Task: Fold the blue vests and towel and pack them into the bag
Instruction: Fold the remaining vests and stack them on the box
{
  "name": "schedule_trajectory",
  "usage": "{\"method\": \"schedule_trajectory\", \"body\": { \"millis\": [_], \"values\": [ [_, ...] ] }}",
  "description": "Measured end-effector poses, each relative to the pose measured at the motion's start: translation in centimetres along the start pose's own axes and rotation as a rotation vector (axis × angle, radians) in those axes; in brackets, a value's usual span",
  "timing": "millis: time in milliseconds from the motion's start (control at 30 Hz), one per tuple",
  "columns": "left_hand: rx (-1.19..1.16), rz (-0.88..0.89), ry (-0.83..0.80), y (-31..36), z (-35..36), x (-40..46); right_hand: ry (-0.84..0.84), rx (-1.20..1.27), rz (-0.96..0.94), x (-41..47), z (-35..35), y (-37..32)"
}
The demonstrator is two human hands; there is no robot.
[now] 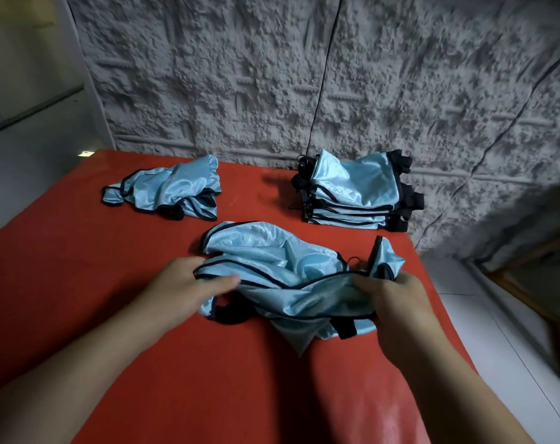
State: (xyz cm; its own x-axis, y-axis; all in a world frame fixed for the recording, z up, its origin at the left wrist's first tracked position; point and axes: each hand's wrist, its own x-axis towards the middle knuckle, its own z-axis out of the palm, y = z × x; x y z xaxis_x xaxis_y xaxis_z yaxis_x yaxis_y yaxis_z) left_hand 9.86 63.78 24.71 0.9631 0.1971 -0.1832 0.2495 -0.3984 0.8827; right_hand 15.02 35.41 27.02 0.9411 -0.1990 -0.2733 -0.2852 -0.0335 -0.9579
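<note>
Currently mid-fold on one vest: handling the crumpled shiny light-blue satin vest with dark navy trim (282, 277), lying on the red cloth-covered table (80, 267) at centre, roughly 6 o'clock from the far stack. Judging this as the straightening stage, not yet the fold proper.

Left hand (189, 283) gripping the vest's left edge at about 9 o'clock, thumb on top, fingers curled under the trim. Right hand (391, 296) pinching the right edge at about 3 o'clock, fingers closed around bunched fabric near a black strap.

Next, probably: pulling the two edges apart to flatten, then folding and moving onto the neat stack of folded light-blue vests (352, 197) sitting at 1 o'clock against the grey textured wall (272, 75).

Remaining: loose unfolded heap of light-blue vest fabric (169, 187) waiting at 11 o'clock. Not seeing any bag or towel in view.
</note>
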Motion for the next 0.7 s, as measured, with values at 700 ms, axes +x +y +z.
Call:
{"method": "schedule_trajectory", "body": {
  "millis": [700],
  "values": [
    [-0.483, 0.436, 0.312, 9.5, -5.7, -9.4, -0.119, -0.142, -0.491, -6.8, -2.3, -9.1]
  ]
}}
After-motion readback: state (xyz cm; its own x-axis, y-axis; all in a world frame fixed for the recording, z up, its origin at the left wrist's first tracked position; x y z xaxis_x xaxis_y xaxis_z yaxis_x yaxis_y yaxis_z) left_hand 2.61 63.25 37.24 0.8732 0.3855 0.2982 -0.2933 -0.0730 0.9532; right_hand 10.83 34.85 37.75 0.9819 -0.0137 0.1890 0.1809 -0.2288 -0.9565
